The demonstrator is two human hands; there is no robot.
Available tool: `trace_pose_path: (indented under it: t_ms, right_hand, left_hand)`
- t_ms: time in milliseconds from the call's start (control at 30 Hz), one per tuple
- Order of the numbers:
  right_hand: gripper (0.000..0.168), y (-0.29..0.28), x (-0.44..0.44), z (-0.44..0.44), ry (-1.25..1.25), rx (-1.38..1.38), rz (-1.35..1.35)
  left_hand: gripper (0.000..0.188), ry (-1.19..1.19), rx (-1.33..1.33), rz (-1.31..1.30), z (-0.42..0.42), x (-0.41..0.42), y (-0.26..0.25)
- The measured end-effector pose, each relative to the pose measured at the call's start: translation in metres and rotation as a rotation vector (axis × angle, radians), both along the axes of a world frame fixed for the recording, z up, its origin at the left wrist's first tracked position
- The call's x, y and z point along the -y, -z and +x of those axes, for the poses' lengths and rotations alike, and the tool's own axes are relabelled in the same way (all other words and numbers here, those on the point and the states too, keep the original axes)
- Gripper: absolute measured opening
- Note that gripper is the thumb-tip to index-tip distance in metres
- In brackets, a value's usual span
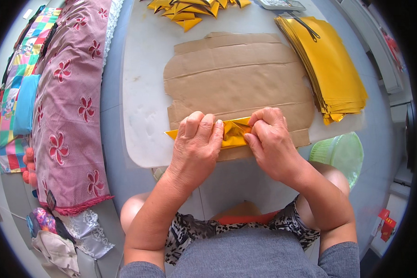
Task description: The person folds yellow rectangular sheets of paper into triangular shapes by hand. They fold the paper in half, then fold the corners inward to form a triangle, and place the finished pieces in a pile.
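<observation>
A strip of shiny gold foil paper (234, 133), folded lengthwise, lies across the near edge of a flattened brown cardboard sheet (239, 83). My left hand (199, 142) presses on the strip with its fingers curled, and the strip's pointed left end sticks out past it. At the other end, my right hand (272, 139) pinches the paper between thumb and fingers. Between the hands the foil is creased. To the right lies a thick stack of flat gold paper sheets (330, 66), with a thin black metal tool (307, 27) on its far end.
Folded gold paper pieces (191, 10) are heaped at the white table's (144, 104) far side, beside a calculator (281, 4). A green plastic basket (337, 156) with a clear liner stands on the floor at the right. A pink flowered cloth (73, 104) covers furniture on the left.
</observation>
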State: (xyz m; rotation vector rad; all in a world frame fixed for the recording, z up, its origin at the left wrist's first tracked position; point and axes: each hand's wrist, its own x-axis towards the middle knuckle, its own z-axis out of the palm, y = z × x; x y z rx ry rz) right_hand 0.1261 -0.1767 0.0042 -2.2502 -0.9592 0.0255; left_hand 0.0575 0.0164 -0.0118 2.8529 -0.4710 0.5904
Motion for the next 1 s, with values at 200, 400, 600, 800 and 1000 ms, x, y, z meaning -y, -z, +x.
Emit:
trace_pose_path:
  t_ms: [200, 400, 600, 800, 1000]
  right_hand:
    - [0.010, 0.004, 0.000, -0.001, 0.014, 0.018, 0.016]
    - [0.016, 0.000, 0.004, -0.003, 0.012, 0.040, 0.025]
    - [0.017, 0.003, 0.027, 0.002, -0.003, 0.015, 0.033]
    - [0.055, 0.004, 0.019, -0.020, -0.086, 0.277, -0.061]
    - [0.092, 0.010, 0.026, -0.028, -0.174, 0.266, -0.304]
  left_hand:
    - [0.065, 0.001, -0.291, -0.139, -0.010, 0.010, -0.008]
    - [0.105, -0.033, -0.360, -0.090, -0.016, 0.020, -0.006]
    - [0.112, -0.046, -0.361, -0.010, -0.017, 0.020, -0.001]
    - [0.109, -0.063, -0.292, -0.008, -0.017, 0.021, 0.006]
    - [0.107, -0.054, -0.288, -0.001, -0.017, 0.021, 0.005]
